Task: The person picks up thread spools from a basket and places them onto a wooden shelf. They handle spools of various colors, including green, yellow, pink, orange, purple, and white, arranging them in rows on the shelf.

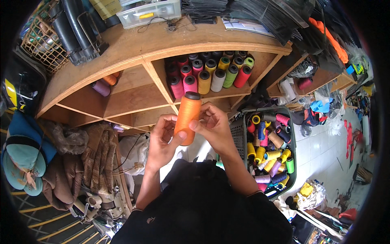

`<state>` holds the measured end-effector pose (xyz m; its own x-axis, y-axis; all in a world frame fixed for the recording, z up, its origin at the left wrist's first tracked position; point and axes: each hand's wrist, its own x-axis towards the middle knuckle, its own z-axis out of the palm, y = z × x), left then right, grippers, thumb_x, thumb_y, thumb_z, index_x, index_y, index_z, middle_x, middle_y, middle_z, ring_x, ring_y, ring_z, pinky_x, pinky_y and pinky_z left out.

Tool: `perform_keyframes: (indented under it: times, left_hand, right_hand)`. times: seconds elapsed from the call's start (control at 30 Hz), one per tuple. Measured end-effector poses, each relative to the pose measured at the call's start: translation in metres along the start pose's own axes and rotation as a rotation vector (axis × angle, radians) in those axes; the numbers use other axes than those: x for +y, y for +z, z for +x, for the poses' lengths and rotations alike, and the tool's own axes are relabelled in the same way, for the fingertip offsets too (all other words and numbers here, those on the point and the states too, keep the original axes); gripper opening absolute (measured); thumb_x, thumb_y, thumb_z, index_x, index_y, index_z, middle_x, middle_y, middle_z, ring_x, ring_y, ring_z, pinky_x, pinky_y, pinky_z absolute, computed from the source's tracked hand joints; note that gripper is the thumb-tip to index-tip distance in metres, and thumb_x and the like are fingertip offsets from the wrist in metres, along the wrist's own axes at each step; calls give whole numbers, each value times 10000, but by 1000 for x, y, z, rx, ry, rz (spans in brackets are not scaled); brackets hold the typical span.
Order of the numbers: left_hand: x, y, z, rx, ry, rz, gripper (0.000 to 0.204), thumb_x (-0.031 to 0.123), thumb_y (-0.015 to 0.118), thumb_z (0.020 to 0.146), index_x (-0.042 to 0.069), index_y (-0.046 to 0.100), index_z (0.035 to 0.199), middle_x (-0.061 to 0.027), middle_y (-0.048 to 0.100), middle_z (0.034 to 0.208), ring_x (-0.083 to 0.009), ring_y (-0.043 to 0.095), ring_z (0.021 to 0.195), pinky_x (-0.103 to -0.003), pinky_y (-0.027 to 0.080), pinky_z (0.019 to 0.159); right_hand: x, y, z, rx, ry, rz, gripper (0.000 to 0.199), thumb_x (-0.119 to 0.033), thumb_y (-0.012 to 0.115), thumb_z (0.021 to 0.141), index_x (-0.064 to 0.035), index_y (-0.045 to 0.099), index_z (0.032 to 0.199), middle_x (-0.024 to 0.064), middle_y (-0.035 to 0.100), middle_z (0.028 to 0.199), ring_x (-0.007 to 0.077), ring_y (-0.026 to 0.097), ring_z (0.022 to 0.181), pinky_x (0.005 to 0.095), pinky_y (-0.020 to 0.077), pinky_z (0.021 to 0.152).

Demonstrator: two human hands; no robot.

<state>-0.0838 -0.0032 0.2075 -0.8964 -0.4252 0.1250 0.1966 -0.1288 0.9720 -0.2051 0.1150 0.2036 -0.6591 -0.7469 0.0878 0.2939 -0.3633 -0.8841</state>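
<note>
An orange thread spool (188, 118) with a black cap is held upright, slightly tilted, in front of the wooden shelf (138, 83). My left hand (163, 138) grips it from the left, thumb across its lower part. From the right, my right hand (212, 125) has its thumb and fingers on it too. Just behind it, rows of thread spools in pink, yellow, white, green and red stand in a shelf compartment; the white spool (218, 80) is in the front row. A purple spool (100, 88) lies in the left compartment beside orange ones.
At my right, a dark crate (293, 171) on the tiled floor holds many jumbled spools. Black sheets (272, 20) and a clear plastic box (150, 14) lie on the shelf top. Brown fabric (98, 158) and a teal cap (24, 156) are at left.
</note>
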Motion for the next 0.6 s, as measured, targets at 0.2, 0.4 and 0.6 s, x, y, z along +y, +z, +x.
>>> perform_keyframes:
  times: [0.2,0.4,0.6]
  left_hand:
    - [1,-2,-1,-2,-16,-86,342,174,605,919,-14,496,1184,-78,590,1084,-135,537,1036,-288,412,920]
    - [-6,-9,-1,-16,-107,-228,436,362,519,959,-25,537,1160,-75,595,1043,-131,549,967,-261,423,848]
    - [-11,-5,3,14,-264,-496,533,442,456,974,-51,534,1161,-145,620,984,-194,615,857,-317,504,743]
  right_hand:
    - [0,-4,1,-49,6,74,295,-55,751,793,-7,569,1020,67,629,975,122,599,916,271,498,798]
    - [4,-8,4,-76,-21,121,256,-4,713,809,-3,566,1018,74,624,993,132,591,945,285,489,849]
    - [4,-9,6,14,39,141,304,-118,618,913,2,519,1175,59,594,1003,118,562,921,263,477,791]
